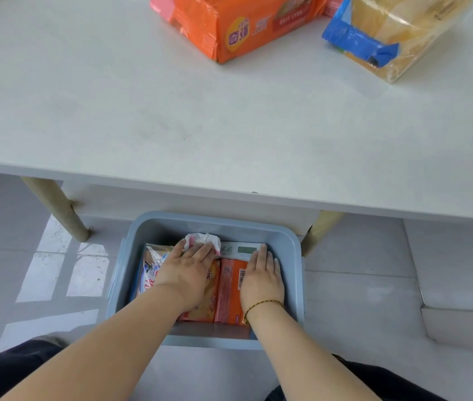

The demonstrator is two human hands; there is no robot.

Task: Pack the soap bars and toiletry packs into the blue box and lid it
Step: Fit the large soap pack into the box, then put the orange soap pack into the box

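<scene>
In the blue box (215, 217) on the floor, the left hand (189, 269) is pressing straight fingers onto a crumpled white pack (204, 238); right of it, the right hand (262, 277) is lying flat on an orange soap pack (229, 293), gripping nothing.

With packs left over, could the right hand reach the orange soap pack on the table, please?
Probably yes: the right hand lies flat, holding nothing, and bare tabletop fronts the orange soap pack.

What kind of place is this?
Probably a room in a home: a white table on wooden legs, a pale tiled floor, and a blue box of soap packs on that floor.
</scene>
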